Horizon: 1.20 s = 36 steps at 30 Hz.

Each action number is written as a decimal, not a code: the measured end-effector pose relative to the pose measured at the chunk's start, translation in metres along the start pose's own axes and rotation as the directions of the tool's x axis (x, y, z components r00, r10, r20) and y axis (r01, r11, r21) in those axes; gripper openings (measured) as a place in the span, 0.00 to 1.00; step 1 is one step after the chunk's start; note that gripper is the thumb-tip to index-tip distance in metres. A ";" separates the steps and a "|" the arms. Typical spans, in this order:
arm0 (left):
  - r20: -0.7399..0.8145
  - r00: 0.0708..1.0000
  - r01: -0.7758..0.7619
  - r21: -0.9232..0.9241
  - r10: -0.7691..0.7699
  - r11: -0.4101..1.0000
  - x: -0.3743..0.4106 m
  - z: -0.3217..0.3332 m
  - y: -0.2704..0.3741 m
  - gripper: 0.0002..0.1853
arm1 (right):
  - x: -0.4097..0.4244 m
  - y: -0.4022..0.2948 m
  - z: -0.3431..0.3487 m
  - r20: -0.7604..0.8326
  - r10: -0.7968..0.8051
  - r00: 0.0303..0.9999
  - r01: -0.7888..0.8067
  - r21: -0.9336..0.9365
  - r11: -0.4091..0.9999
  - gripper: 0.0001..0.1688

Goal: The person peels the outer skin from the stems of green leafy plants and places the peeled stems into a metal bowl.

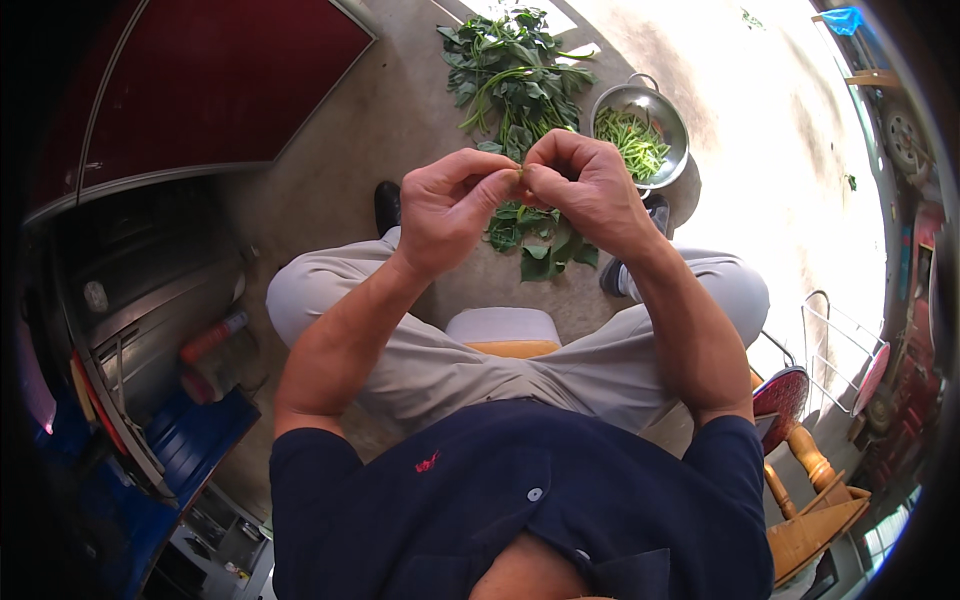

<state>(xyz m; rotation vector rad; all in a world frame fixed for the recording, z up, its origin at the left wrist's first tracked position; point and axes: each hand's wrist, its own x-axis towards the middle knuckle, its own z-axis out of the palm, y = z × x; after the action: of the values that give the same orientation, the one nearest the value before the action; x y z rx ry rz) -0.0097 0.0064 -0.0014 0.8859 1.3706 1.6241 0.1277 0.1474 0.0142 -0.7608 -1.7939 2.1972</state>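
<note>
My left hand point(454, 206) and my right hand point(589, 187) meet fingertip to fingertip in front of me. Between them they pinch a small green stem piece point(520, 172), mostly covered by the fingers. Beyond and below the hands, a heap of leafy green stalks point(517, 82) lies on the concrete floor. Loose green leaves point(551, 251) are scattered on the floor between my feet. Just past my right hand stands a round metal basin point(679, 165) with two loop handles, holding many short cut green stems point(630, 142).
I sit on a low stool point(504, 327) with my knees spread. To the left are a dark red cabinet point(225, 82) and a blue bench point(199, 439). On the right stand a wire-framed folding stool point(870, 379) and a wooden chair point(817, 525). Bright sunlight covers the floor at the upper right.
</note>
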 end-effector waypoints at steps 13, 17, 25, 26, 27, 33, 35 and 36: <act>-0.131 0.982 0.124 -0.109 -0.138 0.986 0.005 -0.003 0.002 0.09 | -0.002 0.002 0.001 -0.022 -0.004 1.000 0.004 0.009 1.000 0.09; -0.161 0.971 0.154 -0.157 -0.179 0.976 0.006 -0.005 0.002 0.09 | -0.003 0.002 0.001 -0.027 0.003 1.000 -0.003 0.009 1.000 0.09; -0.199 0.938 0.222 -0.281 -0.282 0.934 0.010 -0.012 -0.001 0.10 | -0.004 0.006 0.000 -0.039 -0.048 0.998 0.051 0.075 0.996 0.07; -0.198 0.933 0.236 -0.294 -0.301 0.926 0.010 -0.013 -0.001 0.10 | -0.005 0.007 0.001 -0.045 -0.084 0.995 0.087 0.084 0.993 0.06; -0.193 0.930 0.243 -0.311 -0.312 0.919 0.010 -0.015 -0.002 0.10 | -0.005 0.006 0.001 -0.029 -0.101 0.994 0.104 0.105 0.989 0.06; -0.185 0.909 0.283 -0.387 -0.375 0.878 0.012 -0.015 -0.002 0.08 | -0.007 0.003 0.003 0.047 -0.200 0.979 0.181 0.265 0.947 0.06; -0.187 0.908 0.279 -0.394 -0.374 0.875 0.013 -0.015 -0.003 0.09 | -0.006 0.006 0.000 0.068 -0.198 0.978 0.178 0.229 0.957 0.07; -0.194 0.906 0.278 -0.394 -0.375 0.876 0.013 -0.015 -0.003 0.09 | -0.006 0.006 0.000 0.060 -0.185 0.981 0.169 0.212 0.963 0.07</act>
<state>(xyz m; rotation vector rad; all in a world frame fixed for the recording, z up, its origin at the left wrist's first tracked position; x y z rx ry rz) -0.0282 0.0119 -0.0062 0.2051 1.2588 1.6853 0.1341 0.1431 0.0099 -0.4563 -1.5666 2.2741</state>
